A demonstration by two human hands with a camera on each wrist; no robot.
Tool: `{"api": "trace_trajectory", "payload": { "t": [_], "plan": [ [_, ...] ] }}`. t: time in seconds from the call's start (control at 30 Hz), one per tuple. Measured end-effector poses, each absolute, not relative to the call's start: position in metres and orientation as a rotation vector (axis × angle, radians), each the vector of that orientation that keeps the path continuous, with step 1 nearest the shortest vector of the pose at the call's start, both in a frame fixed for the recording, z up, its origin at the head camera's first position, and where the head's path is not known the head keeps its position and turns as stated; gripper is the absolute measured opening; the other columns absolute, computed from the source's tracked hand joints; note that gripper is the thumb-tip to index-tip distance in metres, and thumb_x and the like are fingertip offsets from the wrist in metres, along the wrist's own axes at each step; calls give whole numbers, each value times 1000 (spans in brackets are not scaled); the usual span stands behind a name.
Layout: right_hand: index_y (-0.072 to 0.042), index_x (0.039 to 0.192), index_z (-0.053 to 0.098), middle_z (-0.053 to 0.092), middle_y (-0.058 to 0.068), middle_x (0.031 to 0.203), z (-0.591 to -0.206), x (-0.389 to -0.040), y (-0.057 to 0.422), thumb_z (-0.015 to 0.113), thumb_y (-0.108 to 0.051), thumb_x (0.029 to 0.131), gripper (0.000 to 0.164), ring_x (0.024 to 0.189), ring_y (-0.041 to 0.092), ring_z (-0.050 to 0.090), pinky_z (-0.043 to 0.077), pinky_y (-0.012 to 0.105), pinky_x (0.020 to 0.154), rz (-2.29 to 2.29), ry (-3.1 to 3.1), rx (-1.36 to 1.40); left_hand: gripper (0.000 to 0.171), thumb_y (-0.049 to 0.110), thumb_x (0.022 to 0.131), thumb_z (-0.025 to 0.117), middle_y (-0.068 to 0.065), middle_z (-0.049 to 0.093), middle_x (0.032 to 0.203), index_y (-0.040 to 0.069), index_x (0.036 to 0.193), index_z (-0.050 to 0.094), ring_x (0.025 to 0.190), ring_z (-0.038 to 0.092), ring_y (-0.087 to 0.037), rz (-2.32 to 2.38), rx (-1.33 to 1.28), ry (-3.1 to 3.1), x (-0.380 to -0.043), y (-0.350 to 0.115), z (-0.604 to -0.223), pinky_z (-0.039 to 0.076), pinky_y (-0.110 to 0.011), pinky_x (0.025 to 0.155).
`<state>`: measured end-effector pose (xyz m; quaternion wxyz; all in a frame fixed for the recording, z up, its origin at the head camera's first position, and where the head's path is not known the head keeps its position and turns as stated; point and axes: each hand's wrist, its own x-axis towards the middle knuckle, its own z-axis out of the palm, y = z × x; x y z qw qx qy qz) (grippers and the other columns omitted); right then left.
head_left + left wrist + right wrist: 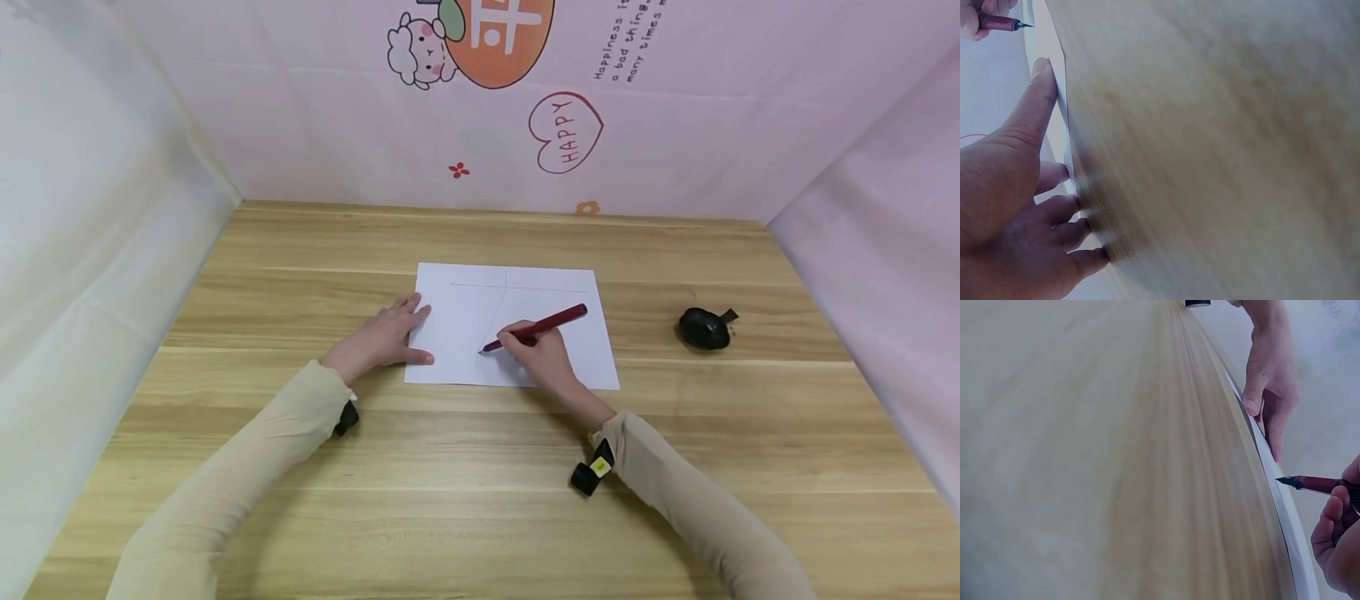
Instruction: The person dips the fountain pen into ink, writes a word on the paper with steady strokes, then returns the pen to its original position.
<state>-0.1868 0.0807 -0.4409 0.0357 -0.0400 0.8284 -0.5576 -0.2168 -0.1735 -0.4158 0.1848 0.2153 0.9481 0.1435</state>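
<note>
A white sheet of paper (450,325) lies on the wooden table. It bears a thin horizontal line near its top, crossed by a short upright stroke, and a faint slanting line running down toward the pen. My right hand (543,354) pinches a dark red fountain pen (555,322), its nib at the paper left of the hand. In the right wrist view the pen's nib (1288,481) shows close over the sheet. My left hand (386,333) rests on the sheet's left edge with fingers spread, the thumb (1038,94) along the paper in the left wrist view.
To the right of the paper sits a small black rounded object (705,328) with a short stub. Pale cloth walls (337,142) with printed drawings enclose the table (450,517) at the back and sides. A black camera (588,477) is strapped at the right wrist.
</note>
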Motion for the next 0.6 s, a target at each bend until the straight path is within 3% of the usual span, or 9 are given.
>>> {"api": "trace_trajectory", "payload": {
  "t": [0.43, 0.6],
  "plan": [
    [-6, 94, 71, 58, 3, 69, -440, -182, 79, 63, -19, 87, 17, 64, 18, 46, 35, 23, 53, -1699, 2539, -132, 87, 41, 83, 68, -22, 10, 156, 1, 147, 25, 144, 10, -41, 412, 599, 2663, -217, -173, -415, 18, -57, 115],
    [-6, 94, 71, 63, 8, 75, -439, -180, 77, 63, -19, 88, 17, 64, 17, 46, 35, 23, 54, -1678, 2536, -155, 87, 42, 83, 68, -21, 8, 157, 2, 147, 24, 145, 9, -40, 427, 593, 2653, -218, -174, -416, 17, -57, 116]
  ]
}}
